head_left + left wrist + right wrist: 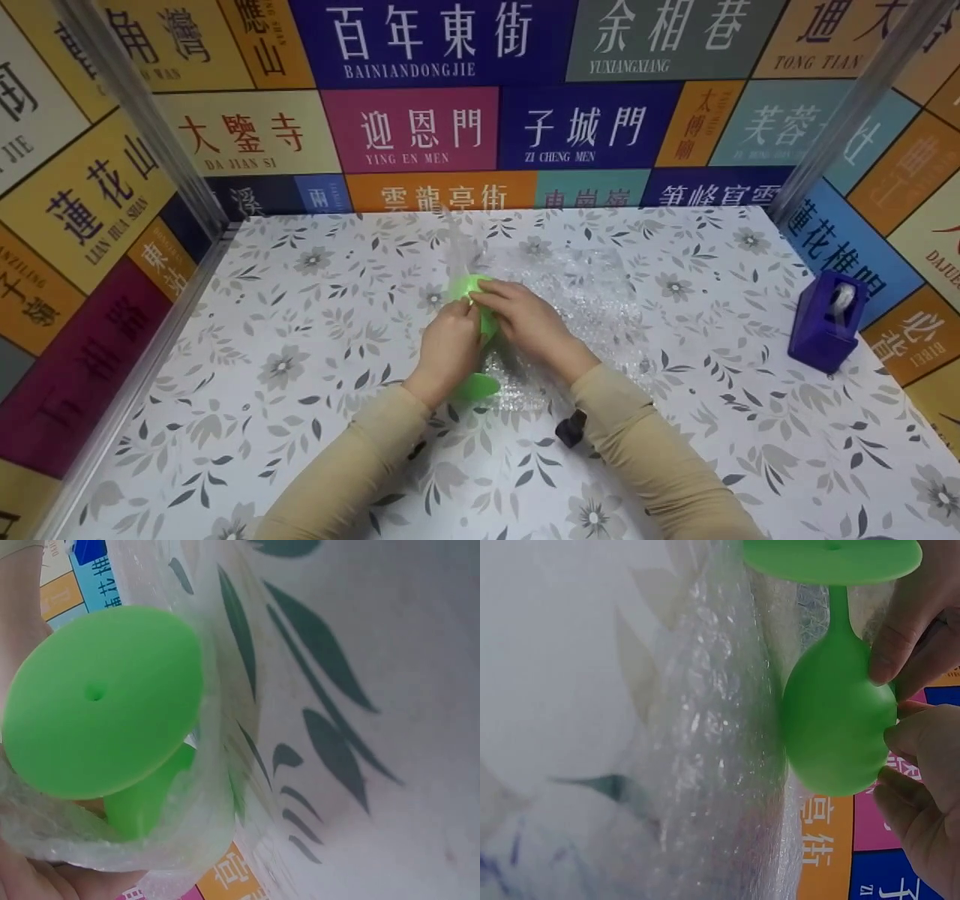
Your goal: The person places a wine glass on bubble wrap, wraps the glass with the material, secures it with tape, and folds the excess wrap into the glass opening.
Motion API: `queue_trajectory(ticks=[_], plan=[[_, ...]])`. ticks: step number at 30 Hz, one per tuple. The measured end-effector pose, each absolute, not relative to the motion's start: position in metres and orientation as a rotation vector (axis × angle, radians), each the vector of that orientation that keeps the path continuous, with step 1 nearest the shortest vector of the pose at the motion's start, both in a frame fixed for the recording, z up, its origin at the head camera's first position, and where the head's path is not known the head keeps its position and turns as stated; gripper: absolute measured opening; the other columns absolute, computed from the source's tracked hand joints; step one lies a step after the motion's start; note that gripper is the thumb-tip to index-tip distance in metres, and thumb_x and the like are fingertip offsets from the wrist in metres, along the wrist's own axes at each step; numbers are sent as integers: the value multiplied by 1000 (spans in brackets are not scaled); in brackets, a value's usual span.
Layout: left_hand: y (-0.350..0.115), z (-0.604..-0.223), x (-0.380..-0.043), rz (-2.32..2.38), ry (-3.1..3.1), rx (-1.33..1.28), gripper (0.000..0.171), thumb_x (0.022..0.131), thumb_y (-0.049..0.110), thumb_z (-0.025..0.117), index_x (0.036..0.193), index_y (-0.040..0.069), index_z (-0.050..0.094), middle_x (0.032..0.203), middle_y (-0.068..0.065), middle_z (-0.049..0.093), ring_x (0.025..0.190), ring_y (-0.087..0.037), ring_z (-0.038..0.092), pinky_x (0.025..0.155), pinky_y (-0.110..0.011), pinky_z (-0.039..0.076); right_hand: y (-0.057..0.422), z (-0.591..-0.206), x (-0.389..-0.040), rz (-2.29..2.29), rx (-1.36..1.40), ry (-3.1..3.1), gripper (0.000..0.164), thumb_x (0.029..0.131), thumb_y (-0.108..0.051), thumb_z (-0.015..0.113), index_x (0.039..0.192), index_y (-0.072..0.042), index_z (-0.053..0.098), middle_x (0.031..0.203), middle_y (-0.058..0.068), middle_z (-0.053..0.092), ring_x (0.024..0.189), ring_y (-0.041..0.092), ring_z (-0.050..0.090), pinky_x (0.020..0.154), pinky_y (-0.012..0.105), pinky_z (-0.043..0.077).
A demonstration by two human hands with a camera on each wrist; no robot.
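Note:
A bright green goblet with a rounded bowl, thin stem and disc foot (477, 386) lies on its side on clear bubble wrap (592, 300). My left hand (448, 341) holds the bowl; its thumb presses the bowl (836, 720) near the stem in the right wrist view. My right hand (536, 319) grips the bowl toward its rim with bent fingertips. In the left wrist view the foot (97, 701) faces the camera and bubble wrap (202, 832) curves round the goblet's side. A thin strip of the wrap stands up beyond the hands. The bowl's opening is hidden.
A purple tape dispenser (825, 322) with a roll of clear tape stands near the right edge of the table. The white tabletop (247, 420) has a leaf and flower print. Panels with coloured signs (420, 127) rise behind and at both sides.

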State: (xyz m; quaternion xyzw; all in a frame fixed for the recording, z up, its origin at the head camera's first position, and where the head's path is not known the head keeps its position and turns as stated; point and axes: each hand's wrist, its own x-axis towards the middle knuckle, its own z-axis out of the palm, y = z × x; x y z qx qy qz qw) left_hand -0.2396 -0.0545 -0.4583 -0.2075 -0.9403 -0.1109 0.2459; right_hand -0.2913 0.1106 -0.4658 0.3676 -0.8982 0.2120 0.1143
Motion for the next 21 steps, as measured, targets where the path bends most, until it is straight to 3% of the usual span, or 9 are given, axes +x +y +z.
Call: queue_trajectory(ticks=[3, 6, 9, 14, 21], plan=[[-56, -457, -239, -334, -2558, -603, 33, 82, 10, 75, 108, -9, 68, 104, -20, 67, 90, -32, 66, 72, -41, 60, 111, -465, -291, 612, 1068, -2638, 43, 96, -6, 60, 138, -15, 59, 147, 7, 50, 134, 28, 46, 114, 40, 34], [-60, -454, -241, -399, -2583, -639, 25, 85, 14, 73, 101, -5, 70, 101, -18, 68, 87, -32, 66, 71, -43, 59, 112, -465, -291, 610, 1049, -2655, 43, 96, -6, 61, 138, -16, 59, 147, 7, 49, 133, 28, 47, 113, 41, 35], [-67, -450, -245, -490, -2634, -665, 23, 88, 21, 73, 98, 0, 71, 107, -17, 69, 92, -33, 67, 79, -44, 58, 114, -465, -291, 606, 1037, -2669, 44, 96, -7, 61, 139, -16, 58, 148, 6, 49, 134, 27, 46, 113, 42, 35], [-79, -443, -252, -598, -2711, -676, 30, 95, 29, 68, 110, 4, 72, 122, -17, 66, 108, -32, 65, 94, -43, 54, 116, -466, -291, 609, 1019, -2693, 42, 98, -11, 60, 139, -17, 58, 148, 5, 48, 135, 26, 45, 114, 42, 34], [-97, -445, -267, -690, -2714, -673, 34, 95, 22, 68, 123, 4, 68, 130, -17, 62, 119, -32, 59, 104, -43, 46, 118, -466, -291, 664, 988, -2739, 42, 98, -13, 60, 140, -18, 57, 150, 2, 47, 137, 24, 43, 115, 40, 31]])
